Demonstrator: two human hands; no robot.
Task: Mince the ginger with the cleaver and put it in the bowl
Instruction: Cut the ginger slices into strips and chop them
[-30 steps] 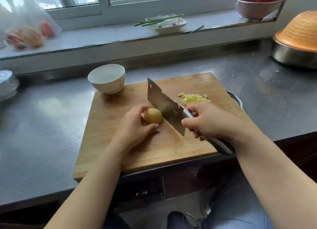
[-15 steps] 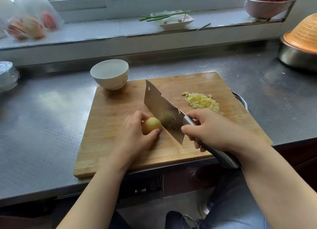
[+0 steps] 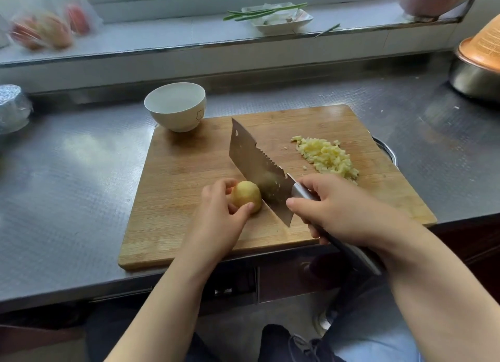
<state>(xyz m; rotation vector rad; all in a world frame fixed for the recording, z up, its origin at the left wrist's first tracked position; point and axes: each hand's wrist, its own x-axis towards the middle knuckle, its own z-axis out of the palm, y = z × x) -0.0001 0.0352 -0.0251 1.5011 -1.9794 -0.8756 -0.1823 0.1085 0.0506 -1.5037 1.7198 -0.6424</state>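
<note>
- Landmark: cutting board (image 3: 189, 166) on steel counter.
- I see the left hand (image 3: 216, 221) near the board's front centre, fingers and thumb curled round the ginger piece (image 3: 244, 195).
- Right hand (image 3: 343, 210) grips the cleaver (image 3: 257, 164) handle; blade against the ginger's right side.
- Minced ginger (image 3: 328, 156) piled on the board's right part.
- White bowl (image 3: 176, 107) at the board's far-left corner.

We see the cutting board (image 3: 189, 226) at frame centre on the counter (image 3: 67, 199), the bowl (image 3: 175, 106) at its upper-left corner, minced ginger (image 3: 326, 156) upper right, the cleaver (image 3: 257, 166) between, and the ginger piece (image 3: 246, 196) just left of the blade.
</note>
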